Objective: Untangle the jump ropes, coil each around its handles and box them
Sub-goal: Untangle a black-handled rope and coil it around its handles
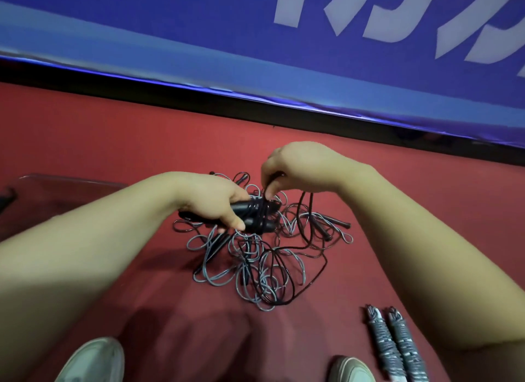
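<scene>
Close by the right shoe (352, 370) lies a grey rope (395, 344) already wound on its handles. Past it is the messy pile of ropes (250, 268) on the red floor (113, 143). Over the pile, the left hand (216, 204) grips two black handles (257, 226) lying sideways, tips pointing right. The right hand (295, 165), just above them, pinches the black rope (262, 208), ready to go round. The clear box (71, 182) waits far left.
</scene>
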Demonstrator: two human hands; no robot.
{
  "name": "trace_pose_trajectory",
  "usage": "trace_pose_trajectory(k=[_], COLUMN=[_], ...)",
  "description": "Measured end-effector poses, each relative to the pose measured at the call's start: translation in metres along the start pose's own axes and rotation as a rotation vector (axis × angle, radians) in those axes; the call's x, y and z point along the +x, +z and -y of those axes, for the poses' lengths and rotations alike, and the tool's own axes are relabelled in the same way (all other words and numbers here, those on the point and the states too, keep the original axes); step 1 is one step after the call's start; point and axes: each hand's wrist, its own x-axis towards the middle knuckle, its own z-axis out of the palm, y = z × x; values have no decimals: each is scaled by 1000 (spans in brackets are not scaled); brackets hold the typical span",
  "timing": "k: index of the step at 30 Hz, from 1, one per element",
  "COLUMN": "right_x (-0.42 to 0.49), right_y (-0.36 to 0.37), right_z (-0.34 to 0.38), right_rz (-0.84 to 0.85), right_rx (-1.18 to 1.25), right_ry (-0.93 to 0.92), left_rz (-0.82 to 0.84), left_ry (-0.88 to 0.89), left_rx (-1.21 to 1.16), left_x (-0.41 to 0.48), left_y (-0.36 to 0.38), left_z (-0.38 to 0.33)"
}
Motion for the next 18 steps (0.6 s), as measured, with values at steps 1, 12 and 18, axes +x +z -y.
trace_pose_trajectory(k=[1,12,18], right_x=[-2,-17,-28], right_y=[1,36,3], right_z=[-4,-25,-35], right_rz=[66,133,-27], right_rx=[144,1078,979], right_ry=[11,17,23], left_rz=[71,282,139], left_ry=[20,204,112], left_rx=[-47,-257,-160], left_x=[-2,-16,-14], left_y=[1,1,-5], left_z=[0,-9,-17])
